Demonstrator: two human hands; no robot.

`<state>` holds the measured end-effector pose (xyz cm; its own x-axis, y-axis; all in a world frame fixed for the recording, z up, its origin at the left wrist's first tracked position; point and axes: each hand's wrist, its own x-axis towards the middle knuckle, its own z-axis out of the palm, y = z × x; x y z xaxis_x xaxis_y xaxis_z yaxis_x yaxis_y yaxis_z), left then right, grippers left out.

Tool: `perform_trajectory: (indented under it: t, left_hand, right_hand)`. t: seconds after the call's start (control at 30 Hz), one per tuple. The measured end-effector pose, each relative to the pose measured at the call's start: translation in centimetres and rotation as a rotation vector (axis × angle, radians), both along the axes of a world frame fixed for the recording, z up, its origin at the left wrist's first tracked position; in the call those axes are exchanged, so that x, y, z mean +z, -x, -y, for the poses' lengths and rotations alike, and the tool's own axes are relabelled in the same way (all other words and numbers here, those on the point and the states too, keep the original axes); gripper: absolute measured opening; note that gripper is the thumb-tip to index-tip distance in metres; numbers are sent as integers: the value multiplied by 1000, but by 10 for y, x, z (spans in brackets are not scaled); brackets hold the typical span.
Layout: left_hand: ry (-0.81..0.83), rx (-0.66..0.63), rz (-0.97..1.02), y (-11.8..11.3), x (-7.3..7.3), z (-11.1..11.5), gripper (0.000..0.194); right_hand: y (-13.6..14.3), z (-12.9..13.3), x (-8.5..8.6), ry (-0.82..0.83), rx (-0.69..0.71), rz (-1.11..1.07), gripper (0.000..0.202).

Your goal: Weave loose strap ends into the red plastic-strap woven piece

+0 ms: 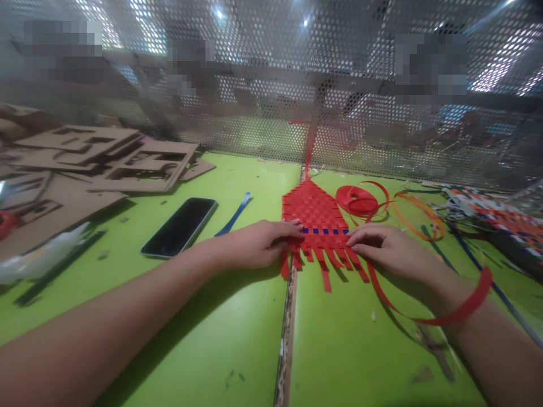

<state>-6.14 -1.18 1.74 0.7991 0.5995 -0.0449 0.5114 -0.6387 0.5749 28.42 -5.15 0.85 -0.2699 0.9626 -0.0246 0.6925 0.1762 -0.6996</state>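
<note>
Near the desk's (229,350) far edge, the left hand (263,243) and right hand (390,249) pinch opposite sides of the red weaving (314,208).

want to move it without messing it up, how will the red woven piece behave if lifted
The red woven piece will probably feel light, being made of thin flat strips. Closely woven, it may lift as one bendy sheet, while the loose strip ends along the near edge would likely flop.
</note>
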Motion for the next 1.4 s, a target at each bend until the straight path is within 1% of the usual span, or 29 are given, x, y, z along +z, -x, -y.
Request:
perform_trajectory:
  t: [0.1,0.27,0.5,0.67,0.77,0.9,0.97,1.07,1.13,1.17,1.23,1.3,1.4]
  left_hand:
    - [-15,19,17,-1,-2,2,48]
    - [-38,48,29,-4,-4,4,46]
    - [-79,120,-6,-13,-3,9,45]
    - [-132,101,33,-15,-9,11,40]
    - [-167,127,77,-19,-15,13,33]
    - [-169,195,105,-24,-20,14,30]
    - [-176,185,106,-23,-19,13,31]
    - [-185,72,86,-14,-11,10,40]
    - [-164,-22,70,-6,-4,7,51]
    - [-163,-37,69,-3,-1,5,55]
    - [-188,-20,44,3,1,1,62]
    - [-202,9,3,5,0,-2,63]
    - [-193,10,-18,4,-4,-5,59]
  right_hand:
    - [3,2,-1,22,-32,-6,15]
    - [7,6,1,91,-86,-70,21]
    - [5,1,-4,111,-135,-46,25]
    - [3,3,0,158,-133,-52,26]
    - [3,3,3,170,-122,-40,26]
    - [4,1,-1,141,-134,-27,26]
    - [2,1,-4,125,-127,-21,25]
    - [-3,2,-4,61,-30,-14,24]
    - [-8,2,-2,-32,53,32,24]
    - [-10,3,-2,-99,81,79,26]
    - [-13,2,-2,-248,113,196,33]
    - [-14,1,-4,-356,149,280,37]
    - [-15,-1,-6,-398,206,293,37]
